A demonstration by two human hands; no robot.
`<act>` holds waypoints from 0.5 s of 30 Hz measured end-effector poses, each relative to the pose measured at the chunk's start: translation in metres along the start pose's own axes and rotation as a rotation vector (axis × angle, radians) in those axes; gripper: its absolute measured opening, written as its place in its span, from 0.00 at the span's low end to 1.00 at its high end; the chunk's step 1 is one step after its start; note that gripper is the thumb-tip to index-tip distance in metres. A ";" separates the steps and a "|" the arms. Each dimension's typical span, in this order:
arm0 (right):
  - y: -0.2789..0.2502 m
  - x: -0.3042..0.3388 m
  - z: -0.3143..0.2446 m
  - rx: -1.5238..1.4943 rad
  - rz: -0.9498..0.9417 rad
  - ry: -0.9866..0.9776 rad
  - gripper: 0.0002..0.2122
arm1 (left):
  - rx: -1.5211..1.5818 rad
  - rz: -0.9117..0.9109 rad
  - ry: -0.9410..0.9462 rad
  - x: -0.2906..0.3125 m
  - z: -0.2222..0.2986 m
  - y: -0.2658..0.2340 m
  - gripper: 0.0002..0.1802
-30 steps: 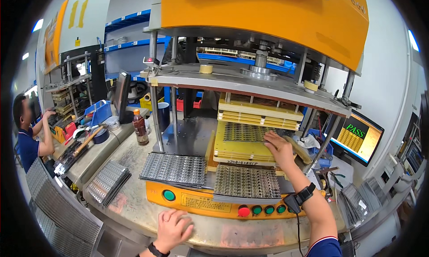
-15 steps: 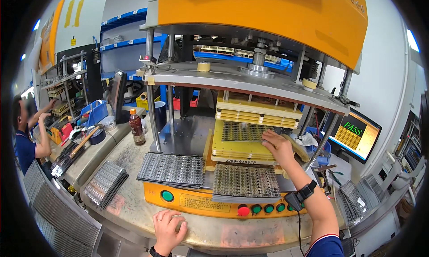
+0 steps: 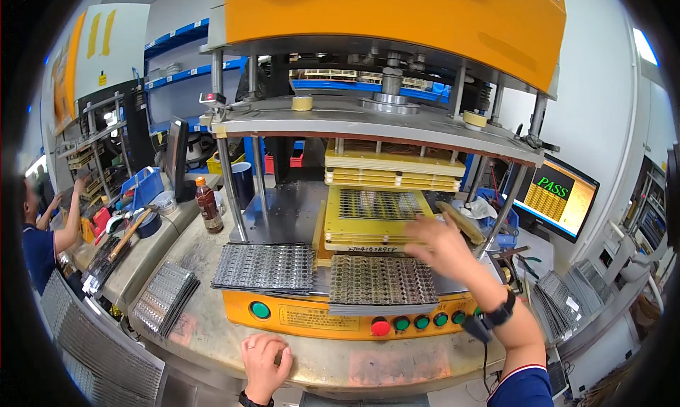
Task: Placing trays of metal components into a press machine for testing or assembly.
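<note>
My right hand (image 3: pixel 443 245) is in the air just right of the yellow lower fixture plate (image 3: pixel 336 226), smeared by motion, its fingers apart with nothing visible in them. A thin gridded panel (image 3: pixel 375 204) lies flat on that plate, under the raised yellow upper fixture (image 3: pixel 397 175). Below my right hand is a stack of gridded panels (image 3: pixel 382 283) on the front of the press. Another stack of silvery gridded panels (image 3: pixel 262 267) sits to its left. My left hand (image 3: pixel 265 364) rests on the bench's front edge, fingers loosely bent, holding nothing.
The orange press head (image 3: pixel 397 14) hangs over metal posts. A red button (image 3: pixel 381 327) and several green ones line its front. Left are more panels (image 3: pixel 164 297), a bottle (image 3: pixel 208 209) and a co-worker (image 3: pixel 39 237). Right are a monitor (image 3: pixel 559 202), pliers (image 3: pixel 528 265) and upright panels (image 3: pixel 559 304).
My right hand has drawn back from the panel on the fixture toward me, leaving the panel lying there. My left hand stays at the bench edge. The whole view has shifted slightly.
</note>
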State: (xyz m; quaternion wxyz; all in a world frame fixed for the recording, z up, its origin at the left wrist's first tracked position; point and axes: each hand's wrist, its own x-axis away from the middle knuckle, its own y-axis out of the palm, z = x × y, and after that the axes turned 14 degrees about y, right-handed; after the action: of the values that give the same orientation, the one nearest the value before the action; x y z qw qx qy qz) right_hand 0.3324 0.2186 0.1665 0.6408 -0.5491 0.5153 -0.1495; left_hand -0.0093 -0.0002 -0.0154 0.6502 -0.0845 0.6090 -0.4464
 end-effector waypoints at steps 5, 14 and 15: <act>-0.044 0.118 -0.055 0.016 -0.088 -0.261 0.18 | -0.131 0.113 -0.032 -0.012 0.011 0.003 0.13; -0.167 0.164 -0.055 -0.287 -0.084 -0.158 0.15 | 0.487 0.323 0.288 -0.103 0.037 -0.156 0.22; -0.177 0.164 -0.058 -0.357 -0.019 -0.140 0.14 | 0.432 0.386 0.491 -0.128 0.045 -0.185 0.20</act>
State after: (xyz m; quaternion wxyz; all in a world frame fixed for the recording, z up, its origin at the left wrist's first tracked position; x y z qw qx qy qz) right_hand 0.4209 0.0003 0.2450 0.5662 -0.6680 0.4824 -0.0231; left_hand -0.0406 -0.0412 0.2087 0.5601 0.2802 0.6431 -0.4407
